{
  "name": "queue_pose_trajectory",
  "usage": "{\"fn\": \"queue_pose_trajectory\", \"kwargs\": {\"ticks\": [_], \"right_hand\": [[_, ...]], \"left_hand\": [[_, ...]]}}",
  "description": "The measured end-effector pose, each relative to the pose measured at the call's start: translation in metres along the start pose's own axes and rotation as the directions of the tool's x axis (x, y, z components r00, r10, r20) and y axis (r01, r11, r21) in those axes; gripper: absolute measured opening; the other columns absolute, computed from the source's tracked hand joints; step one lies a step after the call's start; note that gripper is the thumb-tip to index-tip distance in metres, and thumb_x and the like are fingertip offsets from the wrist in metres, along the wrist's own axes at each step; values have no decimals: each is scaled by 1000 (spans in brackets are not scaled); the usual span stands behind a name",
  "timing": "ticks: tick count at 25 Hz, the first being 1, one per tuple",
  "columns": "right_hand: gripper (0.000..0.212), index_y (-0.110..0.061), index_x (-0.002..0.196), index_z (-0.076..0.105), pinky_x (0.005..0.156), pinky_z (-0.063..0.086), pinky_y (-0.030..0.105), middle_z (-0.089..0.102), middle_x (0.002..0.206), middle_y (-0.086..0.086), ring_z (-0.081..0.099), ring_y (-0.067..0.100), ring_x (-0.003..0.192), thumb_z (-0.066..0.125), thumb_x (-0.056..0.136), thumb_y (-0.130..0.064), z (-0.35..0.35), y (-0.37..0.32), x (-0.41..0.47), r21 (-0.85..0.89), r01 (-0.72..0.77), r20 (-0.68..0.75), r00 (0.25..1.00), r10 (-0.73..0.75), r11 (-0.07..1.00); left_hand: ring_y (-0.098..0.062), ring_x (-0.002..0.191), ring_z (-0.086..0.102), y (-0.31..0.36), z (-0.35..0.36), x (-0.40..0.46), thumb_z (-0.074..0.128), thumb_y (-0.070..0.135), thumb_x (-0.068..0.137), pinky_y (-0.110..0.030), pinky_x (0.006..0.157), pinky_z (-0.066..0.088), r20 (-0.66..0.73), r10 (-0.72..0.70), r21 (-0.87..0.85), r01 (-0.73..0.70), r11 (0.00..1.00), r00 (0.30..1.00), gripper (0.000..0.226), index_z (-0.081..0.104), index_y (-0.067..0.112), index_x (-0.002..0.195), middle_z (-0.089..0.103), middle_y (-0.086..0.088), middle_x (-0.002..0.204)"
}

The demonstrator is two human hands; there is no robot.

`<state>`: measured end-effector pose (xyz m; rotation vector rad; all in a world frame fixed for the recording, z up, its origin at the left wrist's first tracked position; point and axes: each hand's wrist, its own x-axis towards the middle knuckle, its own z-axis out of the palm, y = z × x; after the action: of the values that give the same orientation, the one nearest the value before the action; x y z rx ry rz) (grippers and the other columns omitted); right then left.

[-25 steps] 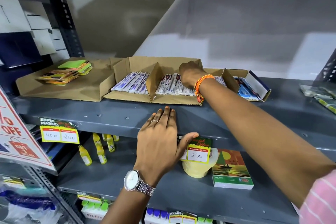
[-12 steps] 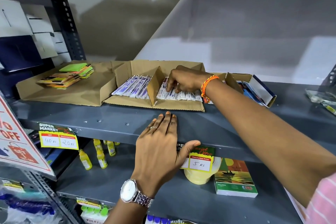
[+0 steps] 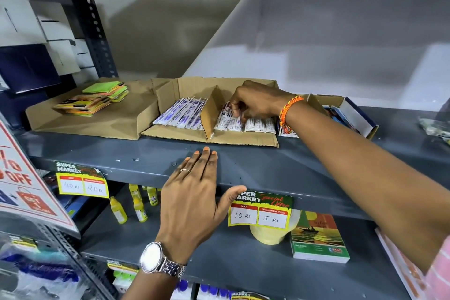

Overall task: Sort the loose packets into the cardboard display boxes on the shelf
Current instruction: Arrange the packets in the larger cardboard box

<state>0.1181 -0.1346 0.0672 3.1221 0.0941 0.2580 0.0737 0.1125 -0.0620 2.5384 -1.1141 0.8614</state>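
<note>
A cardboard display box with a middle divider sits on the grey shelf. Its left compartment holds white and purple packets. White packets stand in a row in the right compartment. My right hand reaches into that right compartment near the divider, thumb and fingers pinched on the top of one white packet. My left hand lies flat on the shelf's front edge, fingers apart, holding nothing.
A flat cardboard tray at the left carries stacked green and orange pads. A small box of blue packets stands at the right. Loose packets lie at the far right edge. Price tags hang below; yellow bottles stand underneath.
My right hand has slid left across the right compartment toward the divider and pinched a packet. The left hand stays on the shelf edge.
</note>
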Motion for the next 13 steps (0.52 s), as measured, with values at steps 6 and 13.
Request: {"fn": "queue_pose_trajectory", "kwargs": {"ticks": [6, 13], "right_hand": [[18, -21, 80, 72, 73, 55, 33, 70, 81, -7, 67, 12, 81, 78, 74, -5, -4, 0, -1, -5, 27, 32, 999, -27, 1000], [18, -19, 81, 76, 73, 56, 31, 74, 85, -3, 68, 8, 76, 74, 76, -1, -11, 4, 0, -9, 38, -76, 996, -38, 999]], "left_hand": [[-30, 128, 58, -1, 1, 0, 18, 74, 96, -42, 109, 40, 15, 1, -7, -1, 1000, 1000, 91, 58, 4, 137, 59, -16, 140], [-30, 127, 59, -1, -1, 1, 18, 75, 96, -42, 107, 42, 16, -3, -7, 3, 1000, 1000, 91, 59, 4, 136, 60, -15, 139]]}}
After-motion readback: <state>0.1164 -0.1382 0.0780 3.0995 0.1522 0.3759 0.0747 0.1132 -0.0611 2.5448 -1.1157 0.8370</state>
